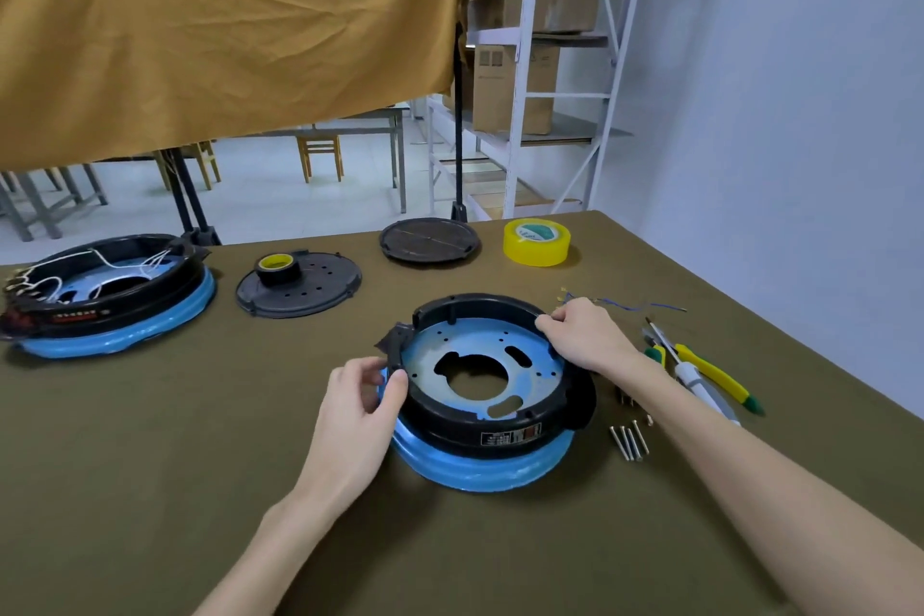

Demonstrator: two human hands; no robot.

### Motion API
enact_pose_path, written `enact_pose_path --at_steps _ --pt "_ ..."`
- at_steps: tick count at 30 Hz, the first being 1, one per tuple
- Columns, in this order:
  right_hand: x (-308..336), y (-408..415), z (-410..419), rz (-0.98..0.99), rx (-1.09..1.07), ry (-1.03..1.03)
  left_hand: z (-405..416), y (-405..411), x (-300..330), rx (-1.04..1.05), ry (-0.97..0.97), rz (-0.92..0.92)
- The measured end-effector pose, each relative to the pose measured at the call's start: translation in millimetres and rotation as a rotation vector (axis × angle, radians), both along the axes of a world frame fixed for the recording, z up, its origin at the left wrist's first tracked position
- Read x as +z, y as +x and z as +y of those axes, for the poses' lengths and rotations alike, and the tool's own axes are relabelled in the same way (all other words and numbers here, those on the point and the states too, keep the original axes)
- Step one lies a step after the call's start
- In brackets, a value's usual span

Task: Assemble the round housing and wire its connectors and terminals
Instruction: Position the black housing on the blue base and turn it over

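Far to the left of your fingers sits a second housing with white wires already looped inside it, which looks like the finished pattern to follow. Between it and your left hand lies a black perforated cover with a small tape roll standing on it.

Your left hand pinches the near-left edge of the black ring, thumb and fingertips curled onto the rim. That ring sits on the blue base, directly between your two hands, its metal plate bare: no wires or terminals inside yet. Your right hand grips the far-right rim, fingers curled over the wall.

So you seem to be seating the ring; I judge the wiring entirely ahead of you. Just beyond your right fingertips lie loose blue leads. Right of that wrist wait screws, pliers and a screwdriver, untouched.
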State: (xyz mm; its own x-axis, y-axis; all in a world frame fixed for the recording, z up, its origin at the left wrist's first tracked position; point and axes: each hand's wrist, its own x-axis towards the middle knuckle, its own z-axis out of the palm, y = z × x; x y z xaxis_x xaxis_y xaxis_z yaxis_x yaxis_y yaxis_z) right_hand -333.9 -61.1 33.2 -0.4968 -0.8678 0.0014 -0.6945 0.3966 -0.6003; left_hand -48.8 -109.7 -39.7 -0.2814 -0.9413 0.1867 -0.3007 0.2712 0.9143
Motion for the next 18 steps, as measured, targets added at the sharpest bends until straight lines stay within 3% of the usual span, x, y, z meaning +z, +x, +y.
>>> enact_pose_path --at_steps 10,18 --pt "0.3 -7.3 12.1 -0.135 0.012 -0.040 -15.2 2.4 -5.5 -0.024 0.027 0.008" --pt "-4.7 -7.9 7.5 -0.135 -0.024 -0.065 -16.2 -1.2 -6.0 -0.025 0.013 -0.013"
